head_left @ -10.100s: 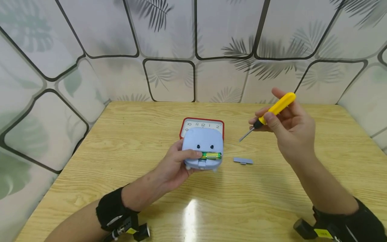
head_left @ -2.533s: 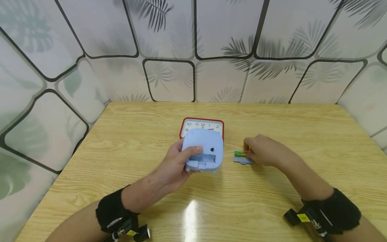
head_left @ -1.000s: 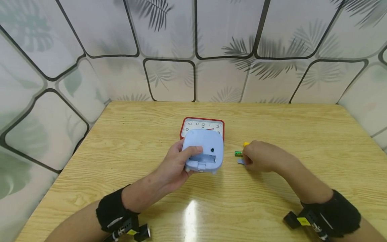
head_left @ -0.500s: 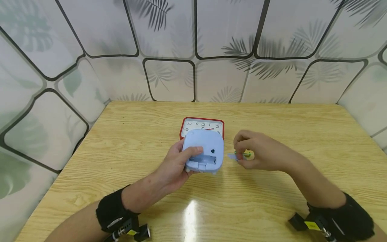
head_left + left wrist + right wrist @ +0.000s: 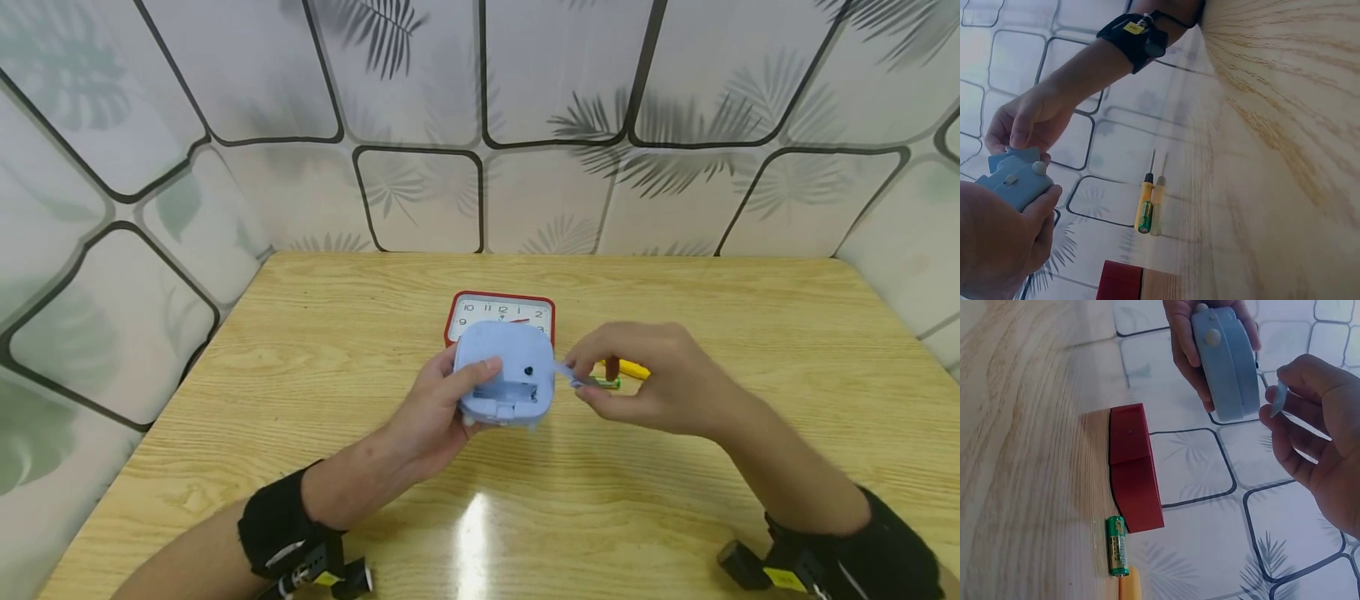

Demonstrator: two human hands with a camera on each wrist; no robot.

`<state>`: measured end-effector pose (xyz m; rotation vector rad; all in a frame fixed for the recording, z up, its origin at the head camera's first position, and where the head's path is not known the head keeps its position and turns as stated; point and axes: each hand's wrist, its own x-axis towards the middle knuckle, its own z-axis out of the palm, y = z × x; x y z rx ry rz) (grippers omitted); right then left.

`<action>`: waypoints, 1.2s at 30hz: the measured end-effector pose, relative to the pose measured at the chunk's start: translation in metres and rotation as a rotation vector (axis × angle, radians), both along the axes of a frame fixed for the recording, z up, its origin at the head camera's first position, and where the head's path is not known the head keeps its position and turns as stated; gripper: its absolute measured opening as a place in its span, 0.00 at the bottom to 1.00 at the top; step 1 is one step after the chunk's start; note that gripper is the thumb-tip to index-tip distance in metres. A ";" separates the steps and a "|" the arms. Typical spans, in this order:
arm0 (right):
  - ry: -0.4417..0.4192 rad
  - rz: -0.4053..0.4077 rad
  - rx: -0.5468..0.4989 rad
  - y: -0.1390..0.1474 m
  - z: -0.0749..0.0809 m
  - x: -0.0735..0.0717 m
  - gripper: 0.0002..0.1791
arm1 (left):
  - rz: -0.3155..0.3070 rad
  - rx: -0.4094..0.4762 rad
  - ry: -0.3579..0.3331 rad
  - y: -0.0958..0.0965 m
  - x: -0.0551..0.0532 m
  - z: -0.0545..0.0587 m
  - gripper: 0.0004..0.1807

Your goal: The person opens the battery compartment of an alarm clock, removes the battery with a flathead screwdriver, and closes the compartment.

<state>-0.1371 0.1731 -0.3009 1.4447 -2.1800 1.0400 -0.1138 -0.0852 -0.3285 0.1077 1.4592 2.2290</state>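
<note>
Left grip (image 5: 430,410) holds a rounded, pale blue case (image 5: 507,346), battery slot (image 5: 516,392) exposed.

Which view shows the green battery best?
The right wrist view: the battery shows its full length and printed label. The left wrist view has it foreshortened, overlapping the yellow screwdriver; the head view shows only part, past the right hand.

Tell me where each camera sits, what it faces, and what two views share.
Head: on the head, facing forward and down over the table; left hand, right hand and forearms show.
Left wrist: on that wrist, looking past the left hand at the blue device; right hand and forearm beyond.
Right wrist: on that wrist, looking at the cover the right hand holds; left hand at top.
Shared: both wrist views show the battery and red clock.
</note>
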 end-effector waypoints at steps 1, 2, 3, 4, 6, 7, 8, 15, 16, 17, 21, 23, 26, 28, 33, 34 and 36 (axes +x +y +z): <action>0.023 0.016 -0.016 -0.001 0.000 0.000 0.06 | -0.011 0.006 0.007 0.000 0.000 0.000 0.26; 0.046 0.034 -0.031 -0.003 0.000 0.000 0.03 | -0.023 0.012 0.014 -0.001 0.000 0.000 0.26; 0.069 0.055 -0.048 -0.004 -0.001 0.000 0.01 | -0.033 0.015 0.021 -0.001 0.000 0.000 0.25; 0.093 0.077 -0.066 -0.006 -0.001 0.000 0.01 | -0.048 0.019 0.029 -0.001 0.000 -0.001 0.26; 0.131 0.104 -0.091 -0.009 -0.002 0.001 0.01 | -0.064 0.026 0.031 -0.001 0.000 -0.001 0.26; 0.152 0.114 -0.100 -0.011 -0.002 0.002 0.01 | -0.070 0.030 0.029 -0.001 0.000 -0.001 0.26; 0.176 0.119 -0.105 -0.013 -0.003 0.002 0.03 | -0.074 0.032 0.027 0.000 0.000 0.000 0.26; 0.315 0.119 -0.115 -0.025 -0.007 0.009 0.09 | -0.152 0.088 0.050 -0.001 0.001 0.001 0.29; 0.324 0.123 -0.123 -0.026 -0.007 0.009 0.09 | -0.164 0.092 0.053 -0.001 0.001 0.001 0.29; 0.331 0.125 -0.134 -0.027 -0.008 0.010 0.09 | -0.172 0.095 0.054 -0.002 0.001 0.000 0.30; 0.349 0.122 -0.180 -0.031 -0.010 0.011 0.09 | -0.167 0.094 0.060 -0.001 0.002 0.000 0.29; 0.364 0.117 -0.196 -0.033 -0.011 0.012 0.10 | -0.149 0.092 0.060 0.000 0.002 -0.001 0.28; 0.395 0.122 -0.208 -0.035 -0.013 0.011 0.09 | -0.134 0.088 0.070 0.001 0.002 -0.002 0.27; 0.413 0.120 -0.205 -0.035 -0.013 0.012 0.09 | -0.137 0.086 0.071 0.002 0.002 -0.002 0.28; 0.443 0.085 -0.202 -0.036 -0.013 0.013 0.09 | -0.149 0.085 0.060 0.001 0.002 -0.002 0.30; 0.449 0.080 -0.203 -0.036 -0.013 0.013 0.10 | -0.148 0.081 0.056 0.001 0.002 -0.002 0.30; 0.461 0.075 -0.202 -0.036 -0.014 0.014 0.10 | -0.147 0.080 0.047 0.001 0.002 -0.001 0.30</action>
